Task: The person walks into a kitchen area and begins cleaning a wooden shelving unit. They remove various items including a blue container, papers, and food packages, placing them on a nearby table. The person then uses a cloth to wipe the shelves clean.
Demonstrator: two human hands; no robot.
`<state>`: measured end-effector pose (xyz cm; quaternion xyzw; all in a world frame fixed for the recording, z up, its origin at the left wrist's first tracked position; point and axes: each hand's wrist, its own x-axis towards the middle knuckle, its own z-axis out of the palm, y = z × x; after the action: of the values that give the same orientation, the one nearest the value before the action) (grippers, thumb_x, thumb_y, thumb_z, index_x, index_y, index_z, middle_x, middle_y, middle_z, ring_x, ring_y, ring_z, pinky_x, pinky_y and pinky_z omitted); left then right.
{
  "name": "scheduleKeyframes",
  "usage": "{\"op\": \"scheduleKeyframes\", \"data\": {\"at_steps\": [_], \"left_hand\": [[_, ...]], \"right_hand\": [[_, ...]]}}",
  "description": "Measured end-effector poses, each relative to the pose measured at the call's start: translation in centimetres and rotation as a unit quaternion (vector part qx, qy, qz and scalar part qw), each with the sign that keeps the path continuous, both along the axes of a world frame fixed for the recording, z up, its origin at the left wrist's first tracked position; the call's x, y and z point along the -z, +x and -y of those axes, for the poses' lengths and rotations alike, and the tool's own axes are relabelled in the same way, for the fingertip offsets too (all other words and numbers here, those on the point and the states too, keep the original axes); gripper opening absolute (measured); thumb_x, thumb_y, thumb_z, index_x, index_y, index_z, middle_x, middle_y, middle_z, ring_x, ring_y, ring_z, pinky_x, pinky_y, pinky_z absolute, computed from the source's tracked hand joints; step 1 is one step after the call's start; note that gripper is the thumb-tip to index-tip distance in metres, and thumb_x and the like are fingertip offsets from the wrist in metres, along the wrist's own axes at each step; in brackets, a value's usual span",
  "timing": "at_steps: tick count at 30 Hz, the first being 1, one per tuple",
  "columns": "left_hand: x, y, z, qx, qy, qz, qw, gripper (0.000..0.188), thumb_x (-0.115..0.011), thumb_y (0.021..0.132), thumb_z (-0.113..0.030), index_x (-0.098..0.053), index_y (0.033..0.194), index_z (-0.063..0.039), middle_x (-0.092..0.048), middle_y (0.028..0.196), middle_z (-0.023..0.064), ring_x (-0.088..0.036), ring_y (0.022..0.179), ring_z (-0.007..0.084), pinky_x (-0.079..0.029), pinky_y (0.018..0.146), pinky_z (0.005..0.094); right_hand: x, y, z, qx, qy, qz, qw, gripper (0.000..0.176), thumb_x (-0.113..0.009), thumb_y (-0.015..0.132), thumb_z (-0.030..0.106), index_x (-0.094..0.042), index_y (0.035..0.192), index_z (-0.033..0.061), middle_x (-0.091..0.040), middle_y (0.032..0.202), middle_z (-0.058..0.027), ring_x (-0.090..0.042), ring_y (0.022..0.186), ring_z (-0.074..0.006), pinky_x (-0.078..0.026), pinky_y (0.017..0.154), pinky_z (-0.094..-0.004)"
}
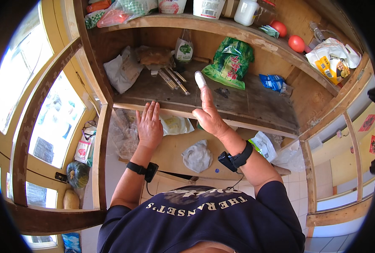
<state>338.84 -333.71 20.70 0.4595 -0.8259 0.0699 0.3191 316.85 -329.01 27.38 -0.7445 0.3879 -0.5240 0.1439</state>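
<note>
My left hand (150,128) lies flat with its fingertips at the front edge of the wooden shelf (187,112), holding nothing. Over the same edge, further right, my right hand (209,115) is raised with the index finger stretched out and the thumb apart. A white covering (200,79) wraps that fingertip; the other fingers are mostly hidden. Beyond the hands on the shelf are packaged chopsticks (172,79), a white plastic bag (123,70), a clear bag with brown contents (155,57), a partly filled clear pouch (184,49) and a green printed plastic bag (231,63).
Small blue packets (272,82) lie at the shelf's right. Tubs (209,8), a white jar (246,12) and tomatoes (296,43) stand on the upper shelf (187,20). Below is a grey cloth (197,156). An open cabinet door frame (99,158) stands left, another door frame (308,177) right.
</note>
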Motion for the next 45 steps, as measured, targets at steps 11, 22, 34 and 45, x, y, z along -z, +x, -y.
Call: {"op": "scheduleKeyframes", "data": {"at_steps": [11,22,34,45], "left_hand": [[-0.1,0.0,0.0,0.003,0.000,-0.002,1.000,0.068,-0.057,0.077,-0.004,-0.036,0.142,-0.006,-0.037,0.147,0.0095,-0.032,0.137,0.0280,-0.019,0.112,0.0558],[0.2,0.0,0.2,-0.001,0.002,0.004,1.000,0.070,-0.058,0.076,-0.004,-0.036,0.142,-0.007,-0.037,0.147,0.0093,-0.031,0.138,0.0275,-0.018,0.113,0.0553],[-0.3,0.0,-0.1,-0.002,-0.004,0.003,1.000,0.066,-0.055,0.078,-0.005,-0.037,0.141,-0.006,-0.038,0.146,0.0094,-0.032,0.137,0.0272,-0.018,0.112,0.0543],[0.1,0.0,0.1,-0.006,-0.005,0.004,1.000,0.064,-0.053,0.079,-0.005,-0.038,0.141,-0.006,-0.039,0.146,0.0084,-0.033,0.137,0.0270,-0.018,0.113,0.0542]], "right_hand": [[0.5,0.0,-0.6,-0.014,0.007,0.014,1.000,0.091,-0.042,0.073,-0.009,0.002,0.150,0.0065,-0.001,0.154,-0.0175,-0.005,0.144,-0.0287,-0.006,0.117,-0.0375],[-1.0,0.4,-1.4,0.000,-0.002,-0.006,1.000,0.089,-0.040,0.075,-0.011,-0.002,0.151,0.0117,-0.006,0.153,-0.0164,-0.009,0.144,-0.0293,-0.012,0.116,-0.0387],[-1.1,0.0,-1.8,0.066,-0.019,0.012,0.998,0.015,-0.049,0.083,0.002,-0.061,0.091,-0.0013,-0.030,0.147,-0.0214,-0.028,0.135,-0.0355,-0.020,0.112,-0.0410],[-0.8,0.0,-1.8,0.064,-0.037,-0.002,0.997,0.012,-0.048,0.084,0.002,-0.059,0.088,-0.0004,-0.030,0.147,-0.0208,-0.027,0.135,-0.0362,-0.019,0.112,-0.0425]]}}
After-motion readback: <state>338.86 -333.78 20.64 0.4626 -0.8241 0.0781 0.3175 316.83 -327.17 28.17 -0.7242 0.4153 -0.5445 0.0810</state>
